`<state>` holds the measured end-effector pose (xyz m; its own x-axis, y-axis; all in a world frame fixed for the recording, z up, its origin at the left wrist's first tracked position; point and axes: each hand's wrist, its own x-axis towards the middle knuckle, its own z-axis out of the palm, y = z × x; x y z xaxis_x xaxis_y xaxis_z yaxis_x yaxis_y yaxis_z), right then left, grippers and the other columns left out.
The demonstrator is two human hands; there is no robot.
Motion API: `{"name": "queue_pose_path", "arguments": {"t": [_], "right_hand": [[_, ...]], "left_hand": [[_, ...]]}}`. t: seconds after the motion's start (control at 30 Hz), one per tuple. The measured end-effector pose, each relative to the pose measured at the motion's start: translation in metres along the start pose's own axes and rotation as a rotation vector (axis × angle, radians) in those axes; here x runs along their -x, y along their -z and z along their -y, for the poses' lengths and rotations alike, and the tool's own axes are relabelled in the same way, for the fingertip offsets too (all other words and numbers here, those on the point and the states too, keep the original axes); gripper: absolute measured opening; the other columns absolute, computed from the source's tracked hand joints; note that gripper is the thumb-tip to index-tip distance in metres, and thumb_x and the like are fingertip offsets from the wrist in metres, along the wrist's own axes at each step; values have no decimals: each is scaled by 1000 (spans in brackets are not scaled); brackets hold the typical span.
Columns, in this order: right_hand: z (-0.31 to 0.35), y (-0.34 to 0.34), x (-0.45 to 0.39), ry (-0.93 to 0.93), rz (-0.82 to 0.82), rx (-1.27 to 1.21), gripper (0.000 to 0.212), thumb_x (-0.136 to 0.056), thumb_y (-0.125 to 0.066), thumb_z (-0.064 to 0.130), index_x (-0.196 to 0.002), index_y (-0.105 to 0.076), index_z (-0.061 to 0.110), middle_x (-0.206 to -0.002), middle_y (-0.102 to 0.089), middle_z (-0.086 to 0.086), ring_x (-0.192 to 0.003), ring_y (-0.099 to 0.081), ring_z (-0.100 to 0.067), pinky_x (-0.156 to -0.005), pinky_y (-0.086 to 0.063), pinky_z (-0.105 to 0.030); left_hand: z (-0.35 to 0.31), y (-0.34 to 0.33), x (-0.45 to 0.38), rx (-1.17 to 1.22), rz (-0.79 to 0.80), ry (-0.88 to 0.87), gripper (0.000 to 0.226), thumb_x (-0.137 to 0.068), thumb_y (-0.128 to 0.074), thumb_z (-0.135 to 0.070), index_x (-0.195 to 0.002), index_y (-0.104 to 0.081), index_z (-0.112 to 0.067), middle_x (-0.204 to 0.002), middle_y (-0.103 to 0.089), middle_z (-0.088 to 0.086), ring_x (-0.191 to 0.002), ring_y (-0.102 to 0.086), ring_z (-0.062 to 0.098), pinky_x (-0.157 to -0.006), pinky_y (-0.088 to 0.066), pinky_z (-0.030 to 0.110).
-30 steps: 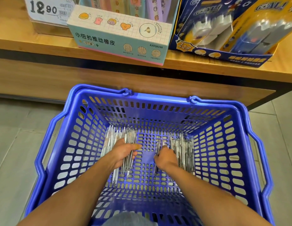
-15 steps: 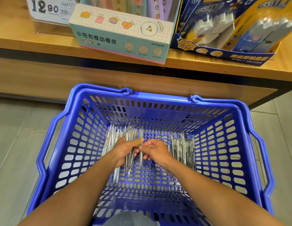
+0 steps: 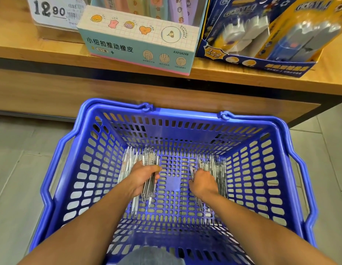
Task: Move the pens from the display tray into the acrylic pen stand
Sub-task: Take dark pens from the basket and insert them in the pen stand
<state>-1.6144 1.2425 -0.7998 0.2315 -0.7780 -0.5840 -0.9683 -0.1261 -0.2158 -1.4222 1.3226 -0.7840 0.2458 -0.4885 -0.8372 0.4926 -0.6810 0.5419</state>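
Pens lie in a blue basket (image 3: 277,169); no acrylic stand is visible, so nothing seems placed yet. Left hand (image 3: 142,178) is closed around a bundle of pens (image 3: 150,180). Right hand (image 3: 203,181) rests on the other pile (image 3: 214,165); its grip I cannot tell.

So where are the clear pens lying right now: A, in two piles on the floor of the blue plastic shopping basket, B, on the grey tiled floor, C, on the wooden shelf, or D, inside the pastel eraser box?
A: the clear pens lie on the bottom of the blue plastic shopping basket, one pile under each hand.
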Motion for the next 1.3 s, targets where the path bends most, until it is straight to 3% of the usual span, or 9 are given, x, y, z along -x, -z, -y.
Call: {"name": "queue_pose_path", "arguments": {"t": [0.27,0.37,0.47,0.63,0.8,0.9,0.97,1.1,1.3], "right_hand": [[-1,-11,-2,16,79,158,14,-96,-58,20,-94,-64,8,-77,-61,-2,-64,-58,-16,-52,-46,-25],[2,-8,-5,-1,103,0,29,-94,-59,30,-71,-55,13,-62,-53,1,-52,-52,-13,-45,-44,-24],[8,-4,-6,112,220,-345,38,-97,-53,23,-60,-51,16,-50,-53,1,-58,-64,-19,-70,-58,-31],[41,0,8,297,349,-682,9,-96,-57,25,-91,-58,18,-72,-67,-1,-56,-64,-11,-61,-57,-27],[55,-5,13,347,423,-760,9,-92,-64,27,-92,-63,18,-79,-70,1,-56,-65,-5,-53,-50,-15],[37,-3,3,228,270,-575,11,-94,-62,26,-89,-65,17,-82,-69,2,-56,-63,-3,-54,-51,-14],[16,-1,-5,104,67,-281,9,-96,-58,16,-99,-65,10,-86,-67,0,-60,-62,-6,-48,-47,-14],[-9,-5,-10,-5,-2,67,35,-95,-56,9,-128,-48,2,-97,-67,-10,-84,-67,-25,-69,-59,-33],[-9,-16,-10,29,19,242,41,-88,-61,-1,-127,-47,-3,-106,-65,-12,-94,-67,-25,-69,-54,-27]], "left_hand": [[4,1,-5,-42,7,30,110,-82,-75,0,-156,5,-11,-75,-70,16,-57,-61,19,-51,-53,32],[4,1,-6,-22,6,32,110,-80,-77,0,-156,2,-13,-76,-72,15,-59,-63,19,-52,-54,32],[4,0,-4,-18,27,24,113,-77,-82,-7,-156,-1,-12,-87,-73,16,-62,-65,19,-54,-55,33],[2,-5,2,-35,72,-44,136,-59,-91,-36,-156,0,-11,-135,-56,23,-118,-60,35,-102,-46,54],[1,-2,1,-17,0,-44,115,-71,-86,-21,-155,-9,-10,-121,-63,25,-99,-68,35,-83,-57,50],[-1,1,0,23,-18,-10,96,-80,-79,-12,-151,-16,-3,-76,-71,14,-57,-67,19,-48,-53,32],[0,3,-2,0,-29,-1,93,-82,-78,-10,-151,-16,-3,-61,-69,10,-46,-62,17,-41,-49,29],[4,4,-6,-20,-30,-9,98,-81,-79,-12,-153,-13,-6,-69,-71,13,-53,-65,18,-45,-50,30],[4,2,-6,-2,-17,-7,108,-80,-81,-12,-156,-5,-10,-82,-73,16,-57,-66,17,-47,-51,29]]}}
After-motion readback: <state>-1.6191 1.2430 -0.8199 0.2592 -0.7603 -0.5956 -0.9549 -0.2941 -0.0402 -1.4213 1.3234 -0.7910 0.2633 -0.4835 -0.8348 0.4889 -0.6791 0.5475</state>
